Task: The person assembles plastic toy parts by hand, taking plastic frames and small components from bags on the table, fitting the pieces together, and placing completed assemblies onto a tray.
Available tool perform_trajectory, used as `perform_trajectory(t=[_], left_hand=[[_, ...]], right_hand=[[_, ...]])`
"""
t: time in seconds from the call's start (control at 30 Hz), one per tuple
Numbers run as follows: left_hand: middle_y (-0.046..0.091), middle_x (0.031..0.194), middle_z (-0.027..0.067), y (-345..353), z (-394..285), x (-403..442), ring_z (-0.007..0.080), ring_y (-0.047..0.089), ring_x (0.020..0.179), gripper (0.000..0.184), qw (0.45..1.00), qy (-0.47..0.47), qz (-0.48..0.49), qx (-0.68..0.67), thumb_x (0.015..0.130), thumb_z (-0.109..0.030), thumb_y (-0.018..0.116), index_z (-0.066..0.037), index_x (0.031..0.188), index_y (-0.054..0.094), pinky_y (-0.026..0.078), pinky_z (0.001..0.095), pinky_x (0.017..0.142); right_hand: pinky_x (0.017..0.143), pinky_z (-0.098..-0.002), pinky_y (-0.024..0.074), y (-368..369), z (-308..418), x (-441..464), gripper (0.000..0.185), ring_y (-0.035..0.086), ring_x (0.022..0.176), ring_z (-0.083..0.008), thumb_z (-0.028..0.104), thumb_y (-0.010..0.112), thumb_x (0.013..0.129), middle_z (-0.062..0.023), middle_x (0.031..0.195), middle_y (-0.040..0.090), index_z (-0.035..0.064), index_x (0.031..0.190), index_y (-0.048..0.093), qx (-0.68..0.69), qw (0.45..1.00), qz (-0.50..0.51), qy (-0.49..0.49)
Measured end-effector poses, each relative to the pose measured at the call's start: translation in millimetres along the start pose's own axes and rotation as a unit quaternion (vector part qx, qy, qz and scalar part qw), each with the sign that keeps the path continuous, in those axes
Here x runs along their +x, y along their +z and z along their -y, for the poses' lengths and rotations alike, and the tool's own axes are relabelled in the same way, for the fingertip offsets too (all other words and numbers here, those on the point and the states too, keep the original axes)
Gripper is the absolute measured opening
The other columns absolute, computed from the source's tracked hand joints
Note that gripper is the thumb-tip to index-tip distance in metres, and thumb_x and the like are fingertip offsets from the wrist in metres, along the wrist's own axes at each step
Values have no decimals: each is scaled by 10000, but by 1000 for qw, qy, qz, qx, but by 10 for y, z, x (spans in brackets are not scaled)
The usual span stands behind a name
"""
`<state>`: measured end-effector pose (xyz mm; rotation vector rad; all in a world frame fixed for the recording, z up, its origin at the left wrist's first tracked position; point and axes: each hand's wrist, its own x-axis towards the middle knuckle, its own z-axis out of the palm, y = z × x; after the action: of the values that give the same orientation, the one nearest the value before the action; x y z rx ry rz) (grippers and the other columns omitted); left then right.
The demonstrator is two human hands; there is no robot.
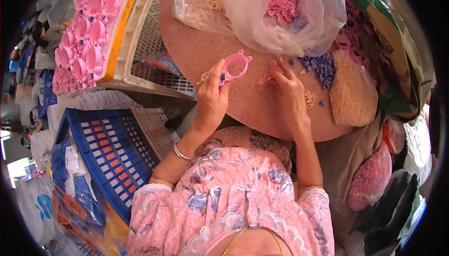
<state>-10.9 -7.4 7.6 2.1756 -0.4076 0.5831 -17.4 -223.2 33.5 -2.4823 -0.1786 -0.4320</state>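
My left hand [213, 92] holds a pink plastic ring with small ears [236, 66] upright above the round table, and a small dark blue piece [223, 78] shows at its fingertips. To the right, my right hand [290, 87] pinches a small pink part [267, 74] over the tabletop; a small beige piece [279, 58] shows near its fingertips. Beside that hand lie a heap of blue-purple pieces [320, 69] and a few beige pieces [309, 99]. The two hands are apart.
On the round table [191, 41] are a bag of beige parts [203, 3], an open plastic bag with pink parts [282, 4] and a beige heap [353, 92]. At left, a tray of pink assemblies [89, 41] rests on a cream crate [145, 36], above a blue basket [110, 158].
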Motion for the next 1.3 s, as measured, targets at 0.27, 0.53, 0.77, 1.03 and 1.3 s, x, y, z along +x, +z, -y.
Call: perform_trajectory(t=[0.27, 0.53, 0.77, 1.03, 1.3], left_hand=[[614, 1306, 230, 89, -79, -27, 406, 597, 1189, 629, 996, 47, 38, 61, 817, -17, 751, 1, 1398, 511, 493, 450, 990], [594, 1356, 246, 116, 30, -8, 407, 619, 1157, 504, 986, 104, 95, 91, 874, -1, 669, 34, 1365, 557, 518, 429, 993], [682, 1185, 167, -29, 19, 35, 267, 690, 1016, 338, 767, -345, 127, -526, 1051, -196, 532, 62, 1264, 577, 568, 363, 942], [651, 1238, 171, 8, 47, 48, 283, 659, 1146, 351, 561, -416, 145, -701, 1030, -184, 568, 37, 1302, 555, 579, 379, 984], [664, 1173, 97, 11, -2, 64, 165, 670, 983, 342, 577, -396, 150, -699, 1033, -171, 578, 33, 1307, 558, 574, 321, 935]], right_hand=[[786, -284, 582, -68, -60, -321, 146, 732, 905, -195, -11, 707, 895, -101, 1001, 752, 3, 1040, 707, 323, 905, -53, 272], [765, -280, 605, -11, -7, -420, 276, 720, 933, -157, 66, 671, 964, -116, 1050, 728, -38, 1219, 644, 578, 750, -4, 322], [705, -294, 609, 50, -250, -567, 185, 707, 909, -147, 164, 605, 1024, -130, 1078, 709, 4, 1097, 662, 703, 660, 12, 264], [765, -304, 589, 0, 43, -473, 328, 581, 769, -107, 265, 532, 1062, -47, 916, 600, -28, 1156, 647, 792, 554, 40, 252], [776, -230, 540, 87, 319, -441, 262, 643, 893, -94, -46, 676, 921, -20, 1011, 600, 3, 1179, 674, 553, 817, -1, 164]])
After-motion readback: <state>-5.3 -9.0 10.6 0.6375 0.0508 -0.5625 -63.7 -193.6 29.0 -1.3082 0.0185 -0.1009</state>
